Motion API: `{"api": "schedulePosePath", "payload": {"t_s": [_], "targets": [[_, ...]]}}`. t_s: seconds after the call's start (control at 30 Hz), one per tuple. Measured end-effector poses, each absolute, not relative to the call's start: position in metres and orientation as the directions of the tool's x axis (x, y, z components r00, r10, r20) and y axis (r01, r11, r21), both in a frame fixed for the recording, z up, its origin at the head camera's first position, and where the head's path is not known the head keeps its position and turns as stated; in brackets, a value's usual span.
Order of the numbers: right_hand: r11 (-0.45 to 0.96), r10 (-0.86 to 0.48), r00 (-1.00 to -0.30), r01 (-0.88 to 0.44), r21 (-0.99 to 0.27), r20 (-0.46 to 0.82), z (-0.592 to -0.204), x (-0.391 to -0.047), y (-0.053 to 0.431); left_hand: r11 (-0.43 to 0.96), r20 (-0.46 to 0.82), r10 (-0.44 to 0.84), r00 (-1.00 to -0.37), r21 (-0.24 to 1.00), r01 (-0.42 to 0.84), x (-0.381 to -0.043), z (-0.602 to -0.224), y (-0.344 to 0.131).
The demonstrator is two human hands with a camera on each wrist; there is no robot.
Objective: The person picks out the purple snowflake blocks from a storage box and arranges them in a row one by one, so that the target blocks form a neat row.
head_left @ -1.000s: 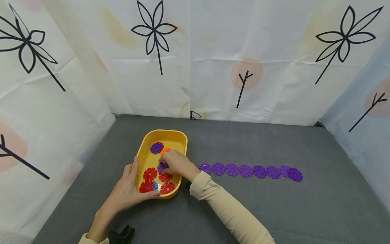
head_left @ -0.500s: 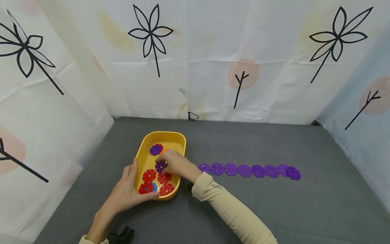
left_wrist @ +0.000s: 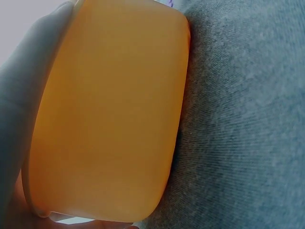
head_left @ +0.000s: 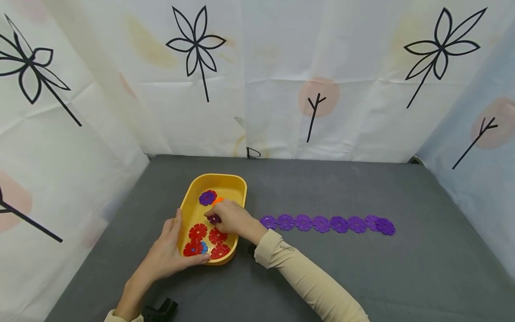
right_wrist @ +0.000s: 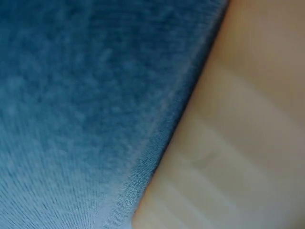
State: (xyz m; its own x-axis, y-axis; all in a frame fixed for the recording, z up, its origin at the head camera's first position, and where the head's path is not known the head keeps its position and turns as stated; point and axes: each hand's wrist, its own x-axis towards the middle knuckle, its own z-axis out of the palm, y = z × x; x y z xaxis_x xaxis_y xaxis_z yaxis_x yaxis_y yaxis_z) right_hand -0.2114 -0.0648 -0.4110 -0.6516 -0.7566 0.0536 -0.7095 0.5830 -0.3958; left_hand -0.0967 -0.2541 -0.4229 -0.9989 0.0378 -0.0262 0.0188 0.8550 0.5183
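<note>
A yellow tray (head_left: 227, 182) stands on the grey table at the left, with flower-shaped plastic pieces inside. My left hand (head_left: 170, 250) holds it by the near left corner, thumb along the near rim and fingers against the left side. The tray's outer wall (left_wrist: 112, 109) fills much of the left wrist view. Inside the tray, my right hand (head_left: 235, 220) pinches a purple flower-shaped piece (head_left: 214, 219), mostly hidden under the fingers. Red pieces (head_left: 198, 231) lie near it, with a blue piece (head_left: 204, 247) among them. Farther back are another purple piece (head_left: 207, 197) and an orange piece (head_left: 217, 201).
To the right of the tray, a row of purple flower-shaped pieces (head_left: 321, 224) lies across the grey table (head_left: 322, 273). The last two at its right end overlap. A patterned white cloth (head_left: 277, 120) hangs behind and at both sides.
The fingers of my right hand have closed over the purple piece, which now shows less. My left hand keeps its hold on the tray. The head view has shifted slightly.
</note>
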Motion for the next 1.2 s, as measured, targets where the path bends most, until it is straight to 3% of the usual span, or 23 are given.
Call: {"api": "schedulePosePath", "payload": {"t_s": [0.3,0.5,0.63,0.97,1.2], "targets": [[0.574,-0.731,-0.680,-0.657,-0.489,0.056,-0.408,-0.213,-0.060,0.849,-0.025,0.042,-0.999,0.528,0.023,-0.098,-0.423,-0.252],[0.408,-0.702,-0.701,-0.541,-0.735,0.126,-0.404,-0.212,-0.050,0.847,-0.030,0.046,-0.998,0.531,0.023,-0.097,-0.423,-0.252],[0.292,-0.671,-0.720,-0.476,-0.829,0.177,-0.401,-0.209,-0.043,0.849,-0.021,0.046,-0.999,0.528,0.028,-0.097,-0.422,-0.252],[0.158,-0.561,-0.812,-0.298,-0.941,0.163,-0.392,-0.195,-0.009,0.853,-0.047,0.016,-0.999,0.523,-0.011,-0.097,-0.421,-0.253],[0.184,-0.501,-0.855,-0.258,-0.949,0.135,-0.395,-0.195,0.046,0.857,-0.078,-0.003,-0.997,0.514,-0.043,-0.097,-0.421,-0.252]]}}
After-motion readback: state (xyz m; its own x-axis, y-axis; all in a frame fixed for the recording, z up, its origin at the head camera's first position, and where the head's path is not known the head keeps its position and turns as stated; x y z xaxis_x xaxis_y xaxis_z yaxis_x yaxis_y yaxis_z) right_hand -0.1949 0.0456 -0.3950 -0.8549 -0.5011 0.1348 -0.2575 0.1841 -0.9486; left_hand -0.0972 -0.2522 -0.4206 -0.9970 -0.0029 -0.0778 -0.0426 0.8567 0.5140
